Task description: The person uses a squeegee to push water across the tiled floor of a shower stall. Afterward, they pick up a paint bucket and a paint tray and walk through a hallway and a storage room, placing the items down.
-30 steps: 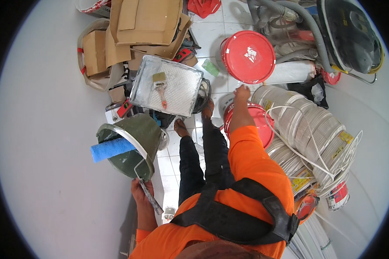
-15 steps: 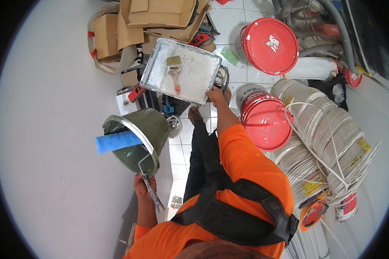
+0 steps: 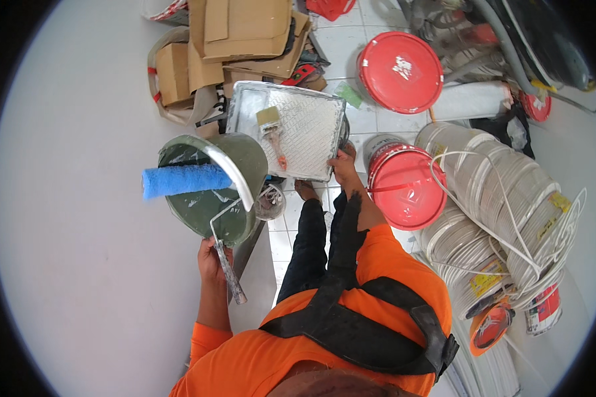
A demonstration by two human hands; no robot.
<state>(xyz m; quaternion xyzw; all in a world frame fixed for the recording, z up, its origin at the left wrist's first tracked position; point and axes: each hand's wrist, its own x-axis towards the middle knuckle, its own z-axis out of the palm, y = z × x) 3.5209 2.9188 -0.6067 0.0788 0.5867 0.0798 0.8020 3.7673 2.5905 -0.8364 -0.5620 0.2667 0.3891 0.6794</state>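
Note:
My left hand (image 3: 210, 259) is closed at the near rim of a dark green bucket (image 3: 250, 159), which is tilted with its mouth toward the left. Across that mouth lies a paint roller with a fluffy blue sleeve (image 3: 182, 181); its paint-spotted handle (image 3: 229, 272) sticks out past my left hand. With my right hand (image 3: 342, 167) I grip the near right edge of a white-coated paint tray (image 3: 308, 126). A flat paintbrush (image 3: 271, 132) with pale bristles lies on the tray. The fingers under the bucket and tray are partly hidden.
Two red-lidded buckets (image 3: 400, 73) stand on the tiled floor to the right, by coils of white cable (image 3: 510, 192). Flattened cardboard (image 3: 245, 30) and a bag of boxes are piled at the far left. A small tub (image 3: 270, 202) stands beyond the green bucket. A pale wall runs along the left.
The tray has come nearer and a little to the right with the brush on it. The green bucket and roller have shifted slightly away from me, closing up to the tray.

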